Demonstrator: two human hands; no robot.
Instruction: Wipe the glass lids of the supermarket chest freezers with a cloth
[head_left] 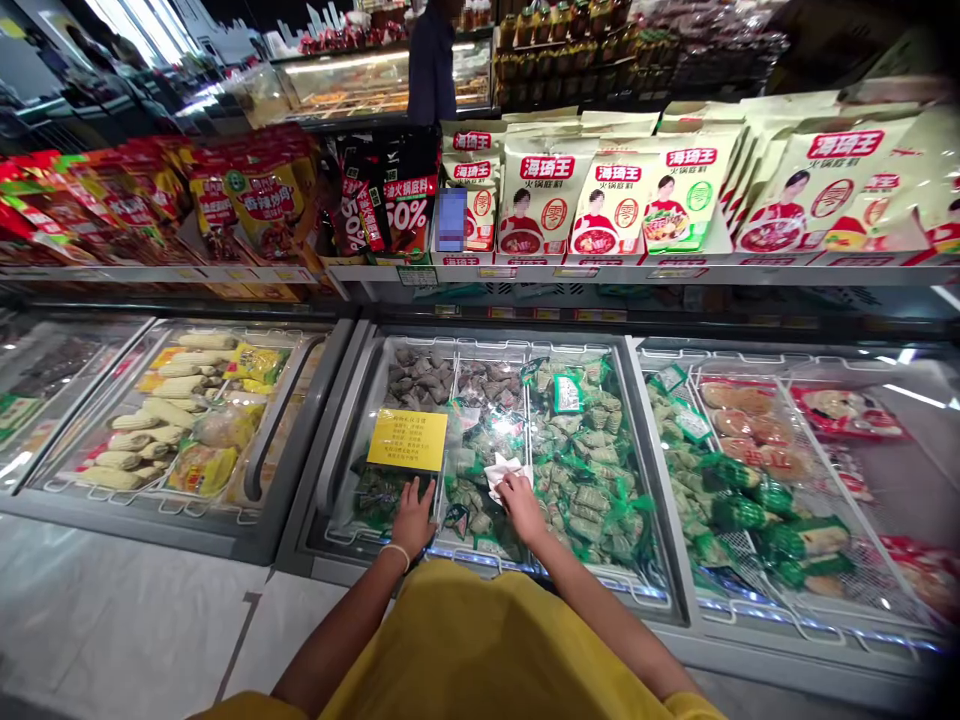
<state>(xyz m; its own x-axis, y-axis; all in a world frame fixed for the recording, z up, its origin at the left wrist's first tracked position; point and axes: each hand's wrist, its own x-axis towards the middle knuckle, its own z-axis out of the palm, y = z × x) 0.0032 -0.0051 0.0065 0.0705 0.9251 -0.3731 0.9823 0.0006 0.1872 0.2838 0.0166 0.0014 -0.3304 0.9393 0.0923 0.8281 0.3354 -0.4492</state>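
My left hand (pixel 413 516) lies flat with fingers spread on the glass lid (pixel 480 400) of a chest freezer, just below a yellow notice (pixel 407 439) stuck on the glass. My right hand (pixel 520 506) is closed on a white crumpled cloth (pixel 502 472) and presses it against the same lid. Under the glass lie green leaf-wrapped packets (pixel 592 480) and dark grey ones (pixel 420 378) in wire baskets.
A second freezer (pixel 180 420) at the left holds corn cobs. Another freezer (pixel 787 480) at the right holds green packs and red-labelled trays. A shelf (pixel 525 272) above carries bagged sauces. A person in dark clothes (pixel 433 60) stands behind it.
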